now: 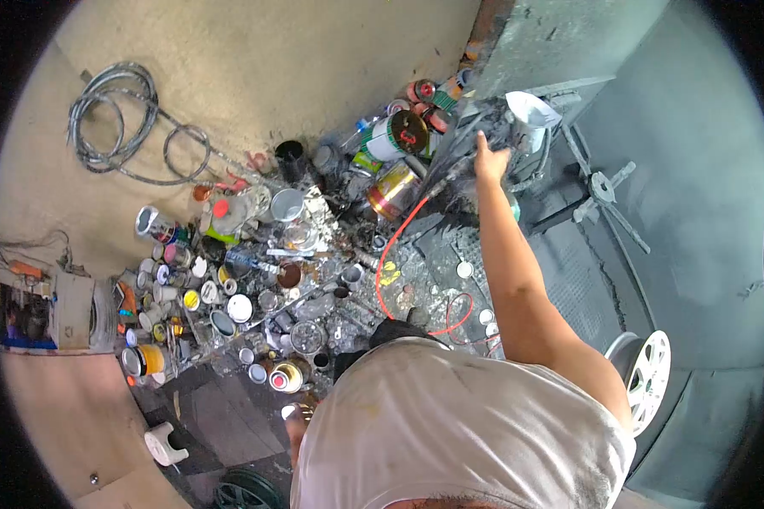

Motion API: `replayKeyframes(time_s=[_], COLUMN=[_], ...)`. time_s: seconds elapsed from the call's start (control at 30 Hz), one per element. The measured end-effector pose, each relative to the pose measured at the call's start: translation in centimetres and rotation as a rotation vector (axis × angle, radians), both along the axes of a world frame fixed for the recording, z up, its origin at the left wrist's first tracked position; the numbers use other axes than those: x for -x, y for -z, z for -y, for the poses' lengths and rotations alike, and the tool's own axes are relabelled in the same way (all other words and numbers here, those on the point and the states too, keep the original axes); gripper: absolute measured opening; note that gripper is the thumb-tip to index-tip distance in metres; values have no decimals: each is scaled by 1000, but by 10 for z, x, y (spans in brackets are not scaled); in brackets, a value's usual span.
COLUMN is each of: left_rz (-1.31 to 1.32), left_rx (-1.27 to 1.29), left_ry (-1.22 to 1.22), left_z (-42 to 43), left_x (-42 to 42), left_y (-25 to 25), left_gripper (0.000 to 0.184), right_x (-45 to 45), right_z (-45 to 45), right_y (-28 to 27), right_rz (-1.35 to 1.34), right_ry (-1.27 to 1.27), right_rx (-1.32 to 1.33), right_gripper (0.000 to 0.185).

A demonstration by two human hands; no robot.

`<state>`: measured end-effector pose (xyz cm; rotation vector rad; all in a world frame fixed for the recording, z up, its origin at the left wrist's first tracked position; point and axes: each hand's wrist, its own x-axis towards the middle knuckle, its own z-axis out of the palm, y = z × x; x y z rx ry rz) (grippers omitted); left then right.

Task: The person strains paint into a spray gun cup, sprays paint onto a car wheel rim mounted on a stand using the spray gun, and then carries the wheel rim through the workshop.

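My right arm stretches forward, and my right hand is held with thumb and finger apart. Just beyond it stands a pale grey cup with a white paper cone strainer in its mouth. Dark, paint-crusted stuff lies left of the hand, and a red hose runs from there toward my body. Low at my left side, mostly behind my shirt, my left hand seems closed round a small white-ended thing I cannot make out. A gold-rimmed can stands close to it.
Several paint tins, jars and cups crowd the floor, among them a large can and a gold tin. A coiled hose hangs on the wall. At right are a grey metal stand and a white wheel rim.
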<state>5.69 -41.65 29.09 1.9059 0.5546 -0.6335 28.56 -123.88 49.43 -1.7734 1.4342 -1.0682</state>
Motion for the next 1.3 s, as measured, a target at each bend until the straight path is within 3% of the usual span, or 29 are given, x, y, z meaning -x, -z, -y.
replayKeyframes(time_s=[0.03, 0.07, 0.1, 0.23, 0.27, 0.33, 0.4, 0.47, 0.53, 0.6, 0.7, 0.8, 0.87, 1.0, 1.07, 1.13, 1.2, 1.27, 1.3], left_rz=[31, 66, 86, 258, 175, 113, 114, 291, 211, 405, 353, 396, 348, 295, 296, 318, 187, 46, -113], left_rx=[-196, -170, -170, -47, -14, -10, 68, 43, 51, 69, 218, 311, 348, 491, 562, 786, 802, 766, 712], left_ry=[217, 356, 294, 303, 251, 251, 304, 494, 532, 686, 758, 949, 1029, 1294, 1411, 1416, 1297, 1273, 1215], left_z=[11, 17, 35, 87, 118, 140, 152, 202, 227, 259, 302, 342, 372, 421, 438, 449, 453, 442, 437], left_x=[-15, -28, -32, -36, -38, -33, -33, -39, -54, -63, -77, -91, -98, -93, -81, -62, -35, -6, 1], left_y=[-23, -28, -43, -73, -107, -99, -74, -113, -124, -141, -160, -175, -183, -191, -188, -173, -176, -187, -183], left_gripper=[48, 40, 35, 22, 21, 22, 24, 26, 27, 27, 26, 26, 26, 25, 25, 30, 38, 42, 41], right_x=[-6, -10, -16, -32, -30, -25, -29, -23, 13, 50, 116, 191, 237, 321, 350, 377, 397, 423, 431], right_z=[12, 22, 26, 31, 33, 36, 54, 83, 55, 70, 78, 34, -10, -103, -163, -220, -280, -317, -338], right_y=[-8, -14, -13, -4, -5, -6, 5, 24, -19, -20, -17, -50, -56, -59, -69, -70, -100, -40, -55], right_rz=[-14, -32, 25, -2, -6, -97, -149, -173, 110, 285, 383, 197, 267, 218, 245, 182, 28, -241, -194], right_ry=[11, 18, 59, 111, 98, 33, 57, -11, 44, -67, -266, -317, -458, -469, -407, -412, -399, -426, -425], right_rx=[-135, -273, -253, -209, -217, -252, -232, -222, -178, -331, -554, -631, -489, -456, -621, -700, -767, -469, -609], right_gripper=[113, 109, 94, 96, 96, 100, 93, 84, 47, 38, 27, 50, 61, 64, 72, 79, 81, 78, 77])
